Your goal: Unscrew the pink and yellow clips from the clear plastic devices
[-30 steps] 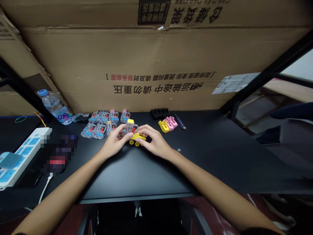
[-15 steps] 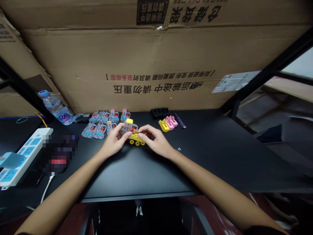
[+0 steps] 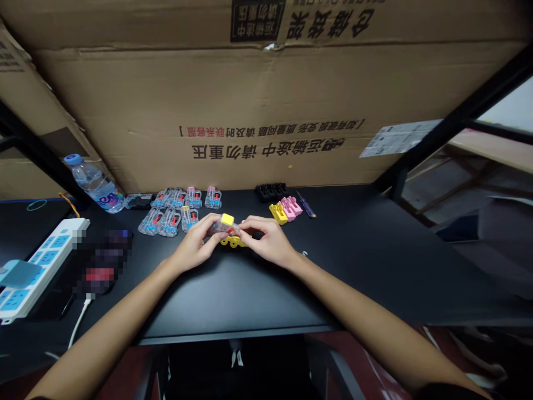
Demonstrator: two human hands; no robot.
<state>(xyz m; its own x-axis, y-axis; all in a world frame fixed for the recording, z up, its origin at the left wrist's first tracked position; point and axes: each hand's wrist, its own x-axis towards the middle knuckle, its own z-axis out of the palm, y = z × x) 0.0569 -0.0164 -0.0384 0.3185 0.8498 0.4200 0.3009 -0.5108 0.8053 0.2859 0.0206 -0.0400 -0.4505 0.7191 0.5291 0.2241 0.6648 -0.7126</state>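
Between both hands, above the table, is a small clear plastic toy (image 3: 218, 227) with a yellow cap and a bit of red inside. My left hand (image 3: 199, 243) is closed around its left side, thumb in front. The fingers of my right hand (image 3: 268, 240) pinch its right end. Under the clear body shows a yellow part (image 3: 233, 242) with round holes, partly covered by fingers. Several similar clear toys (image 3: 169, 222) with red and blue bits lie behind my left hand. Beyond my right hand are a yellow part (image 3: 278, 213) and pink parts (image 3: 290, 208).
A row of black parts (image 3: 270, 192) and a screwdriver (image 3: 307, 205) lie at the back by the cardboard (image 3: 266, 100). Left stand a water bottle (image 3: 97, 186) and a power strip (image 3: 45, 266), near a blurred-out phone (image 3: 104, 261). A small white bit (image 3: 305, 254) lies right.
The toy has tilted between my hands: its yellow cap has dropped and turned toward me, and less of the yellow part below shows. Both hands keep their hold in nearly the same place.
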